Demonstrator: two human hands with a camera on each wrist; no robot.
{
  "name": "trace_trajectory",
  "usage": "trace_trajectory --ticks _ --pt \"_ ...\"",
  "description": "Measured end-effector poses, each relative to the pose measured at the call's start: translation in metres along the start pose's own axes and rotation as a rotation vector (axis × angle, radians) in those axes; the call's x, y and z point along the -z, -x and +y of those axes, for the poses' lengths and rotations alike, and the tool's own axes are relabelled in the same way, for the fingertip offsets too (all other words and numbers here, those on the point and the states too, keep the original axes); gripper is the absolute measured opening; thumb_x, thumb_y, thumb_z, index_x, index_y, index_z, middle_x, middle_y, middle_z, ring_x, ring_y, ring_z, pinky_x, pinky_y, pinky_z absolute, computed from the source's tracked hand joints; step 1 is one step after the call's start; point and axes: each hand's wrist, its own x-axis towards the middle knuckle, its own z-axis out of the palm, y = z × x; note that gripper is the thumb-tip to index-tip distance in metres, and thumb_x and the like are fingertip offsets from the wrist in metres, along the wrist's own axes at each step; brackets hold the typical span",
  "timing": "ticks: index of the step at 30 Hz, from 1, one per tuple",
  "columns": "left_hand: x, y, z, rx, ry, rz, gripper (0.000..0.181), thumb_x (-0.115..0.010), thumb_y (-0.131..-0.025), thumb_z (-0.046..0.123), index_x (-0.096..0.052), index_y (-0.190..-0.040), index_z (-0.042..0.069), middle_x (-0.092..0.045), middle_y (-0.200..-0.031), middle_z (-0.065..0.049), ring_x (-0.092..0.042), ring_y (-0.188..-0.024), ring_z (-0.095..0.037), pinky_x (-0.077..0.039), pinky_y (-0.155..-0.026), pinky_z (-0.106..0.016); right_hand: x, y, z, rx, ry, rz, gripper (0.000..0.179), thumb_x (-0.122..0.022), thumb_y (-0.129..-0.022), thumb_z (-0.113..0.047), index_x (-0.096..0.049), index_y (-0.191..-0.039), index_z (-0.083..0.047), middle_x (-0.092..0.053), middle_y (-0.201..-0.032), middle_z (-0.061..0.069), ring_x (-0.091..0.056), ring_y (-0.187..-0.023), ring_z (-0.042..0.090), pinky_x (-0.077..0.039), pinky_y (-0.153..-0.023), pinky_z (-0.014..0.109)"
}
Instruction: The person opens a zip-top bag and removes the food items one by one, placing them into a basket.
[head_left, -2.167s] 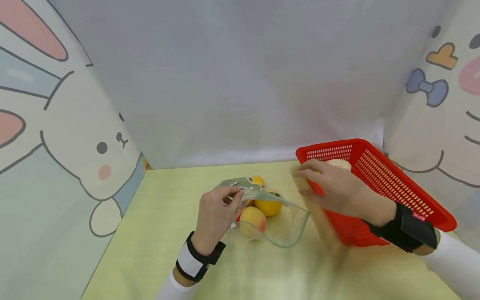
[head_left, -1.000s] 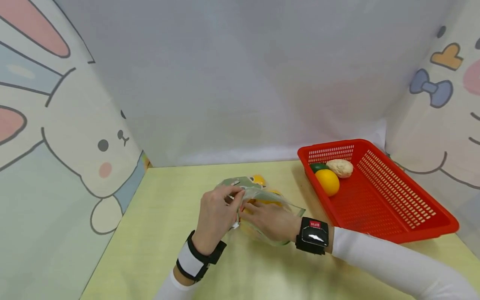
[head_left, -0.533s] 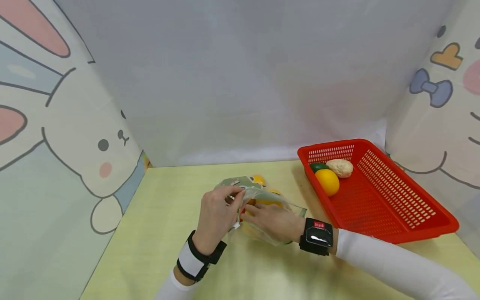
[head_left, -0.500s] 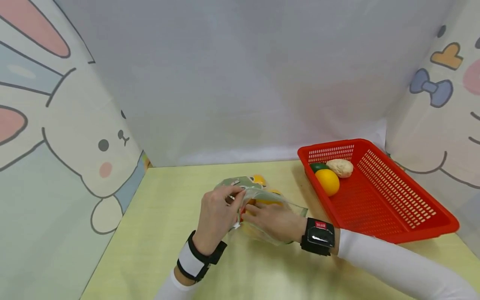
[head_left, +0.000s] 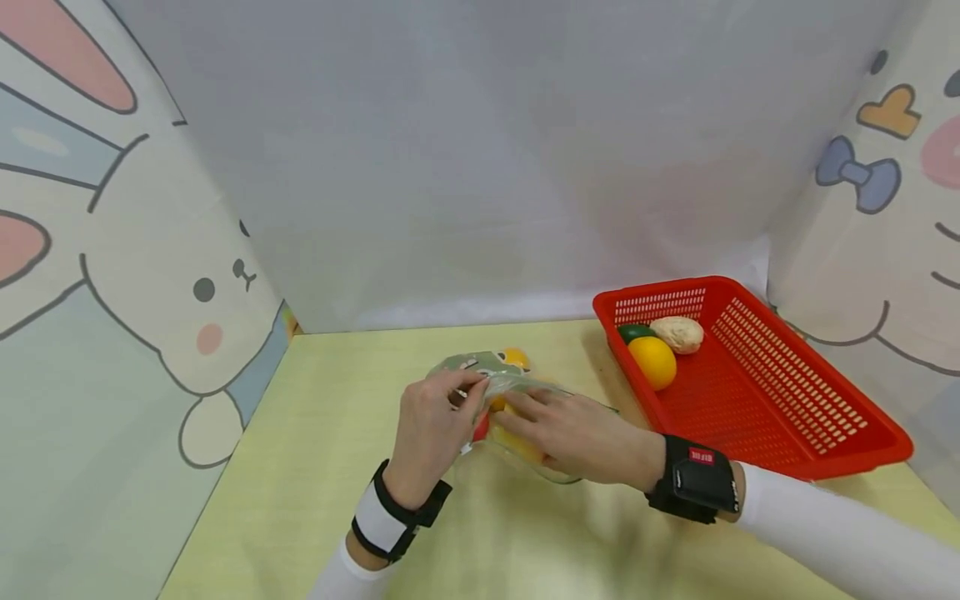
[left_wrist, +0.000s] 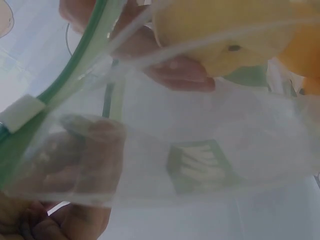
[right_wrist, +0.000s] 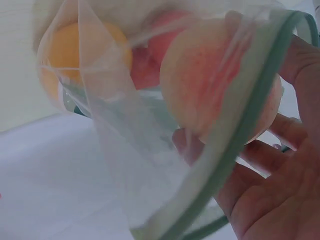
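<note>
A clear zip bag (head_left: 480, 363) with green edging lies mid-table, holding fruit. My left hand (head_left: 433, 425) pinches its rim between thumb and fingers. In the bag's mouth my right hand (head_left: 585, 432) grips a pale yellow peach (head_left: 519, 439); the right wrist view shows fingers curled round the peach (right_wrist: 200, 80), its skin blushed pink. Deeper in the bag sit an orange (right_wrist: 97, 50) and a red fruit (right_wrist: 167, 35) of unclear kind. The left wrist view looks through the film (left_wrist: 200, 167), with the peach (left_wrist: 225, 35) above.
A red perforated basket (head_left: 787, 417) stands at the right of the pale yellow table (head_left: 330, 483). It contains an orange (head_left: 652, 362), a dark green item (head_left: 634, 332) and a wrinkled beige item (head_left: 678, 333). Cartoon-printed panels (head_left: 172, 292) flank the table, with a grey backdrop behind.
My right hand came from the basket to the bag and went inside. It has since drawn back slightly right, with the peach in its fingers. My left hand stays put.
</note>
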Motion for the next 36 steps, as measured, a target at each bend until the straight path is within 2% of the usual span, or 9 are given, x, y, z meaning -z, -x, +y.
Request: trace_trajectory --ticks 5,8,14,18,23,29,32,36 --pt "0.001 0.0 0.0 0.004 -0.009 -0.003 0.005 -0.081 -0.09 0.005 -0.082 -0.094 0.002 -0.08 -0.085 -0.009 -0.071 -0.062 -0.014 -0.057 -0.058 -0.018 0.024 0.006 0.002 -0.023 -0.064 -0.022 0.079 -0.093 -0.08 -0.037 -0.055 -0.147 -0.016 -0.06 -0.148 0.009 -0.066 -0.126 0.029 -0.066 -0.083 0.032" --pt "0.001 0.0 0.0 0.005 -0.007 -0.005 0.005 -0.082 -0.09 0.005 -0.082 -0.095 0.002 -0.081 -0.086 -0.009 -0.071 -0.062 -0.014 -0.057 -0.059 -0.018 0.041 0.012 0.006 -0.065 -0.162 -0.069 0.081 -0.092 -0.081 -0.036 -0.052 -0.149 -0.018 -0.057 -0.154 0.008 -0.065 -0.13 0.029 -0.066 -0.079 0.031" --pt "0.002 0.0 0.0 0.008 -0.003 0.0 0.006 -0.082 -0.09 0.006 -0.082 -0.095 0.003 -0.08 -0.085 -0.009 -0.071 -0.061 -0.015 -0.057 -0.058 -0.018 0.073 0.031 0.018 -0.171 -0.417 -0.137 0.083 -0.092 -0.082 -0.033 -0.051 -0.155 -0.025 -0.055 -0.159 0.003 -0.067 -0.128 0.026 -0.064 -0.089 0.039" --pt "0.002 0.0 0.0 0.003 -0.009 0.0 0.006 -0.082 -0.09 0.006 -0.082 -0.094 0.002 -0.08 -0.085 -0.009 -0.07 -0.061 -0.015 -0.057 -0.058 -0.019 0.082 0.044 0.03 -0.217 -0.431 -0.132 0.085 -0.092 -0.081 -0.033 -0.052 -0.156 -0.025 -0.057 -0.158 0.004 -0.066 -0.131 0.029 -0.064 -0.093 0.039" --pt "0.001 0.0 0.0 0.009 -0.011 -0.001 0.005 -0.081 -0.091 0.006 -0.082 -0.095 0.003 -0.081 -0.085 -0.009 -0.071 -0.061 -0.015 -0.056 -0.058 -0.017 0.081 0.059 0.049 -0.329 -0.445 -0.131 0.083 -0.094 -0.079 -0.032 -0.056 -0.152 -0.025 -0.056 -0.158 0.005 -0.061 -0.136 0.033 -0.064 -0.093 0.039" --pt "0.001 0.001 -0.001 0.002 -0.013 -0.003 0.006 -0.081 -0.092 0.007 -0.082 -0.096 0.003 -0.081 -0.085 -0.009 -0.071 -0.061 -0.014 -0.056 -0.058 -0.017 0.07 0.079 0.078 -0.446 -0.456 -0.102 0.085 -0.097 -0.075 -0.024 -0.058 -0.15 -0.021 -0.057 -0.158 0.01 -0.062 -0.128 0.034 -0.065 -0.087 0.036" --pt "0.001 0.001 -0.001 -0.005 -0.012 0.0 0.006 -0.081 -0.091 0.006 -0.082 -0.096 0.003 -0.08 -0.084 -0.009 -0.071 -0.061 -0.014 -0.056 -0.058 -0.017 0.06 0.09 0.097 -0.491 -0.442 -0.09 0.082 -0.098 -0.074 -0.022 -0.06 -0.147 -0.018 -0.061 -0.151 0.011 -0.066 -0.115 0.026 -0.064 -0.084 0.032" --pt "0.001 0.0 -0.001 -0.005 -0.007 -0.001 0.006 -0.081 -0.09 0.005 -0.082 -0.096 0.003 -0.08 -0.084 -0.009 -0.071 -0.061 -0.015 -0.056 -0.058 -0.017 0.043 0.106 0.126 -0.564 -0.417 -0.128 0.079 -0.096 -0.075 -0.023 -0.06 -0.145 -0.015 -0.066 -0.14 0.01 -0.065 -0.106 0.019 -0.061 -0.077 0.028"
